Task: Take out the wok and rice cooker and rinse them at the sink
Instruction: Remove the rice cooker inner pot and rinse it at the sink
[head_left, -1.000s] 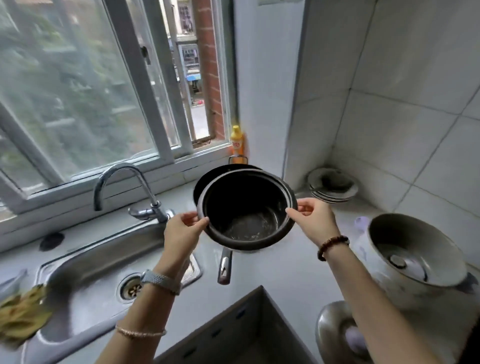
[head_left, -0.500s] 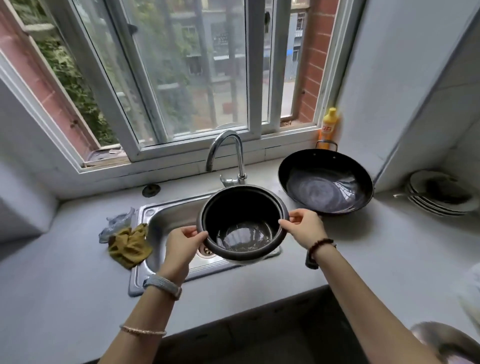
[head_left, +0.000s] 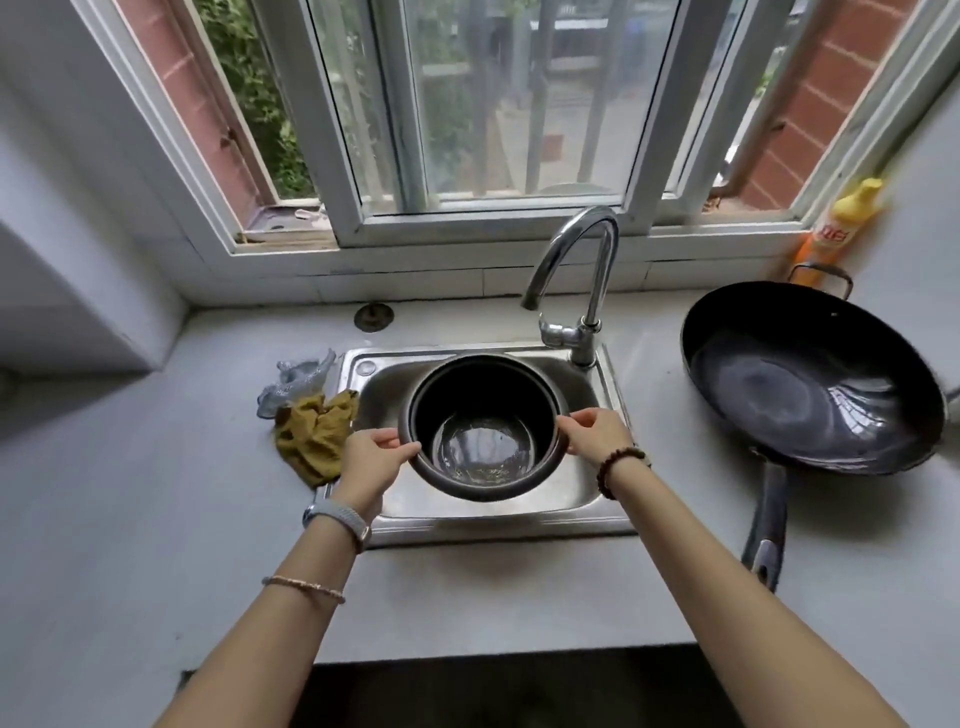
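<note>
I hold the black rice cooker pot (head_left: 485, 410) between both hands over the steel sink (head_left: 467, 522), just in front of the curved faucet (head_left: 587, 270). My left hand (head_left: 374, 460) pinches the pot's left rim, thumb on top and fingers curled beneath; my right hand (head_left: 592, 431) grips the opposite rim the same way. The pot sits upright, its glossy bottom showing. The wok (head_left: 810, 379) lies on the surface (head_left: 130, 519) to the right of the sink, well apart from my hands, handle pointing towards me. A crumpled yellow-brown cloth (head_left: 314, 436) lies at the sink's left edge.
</note>
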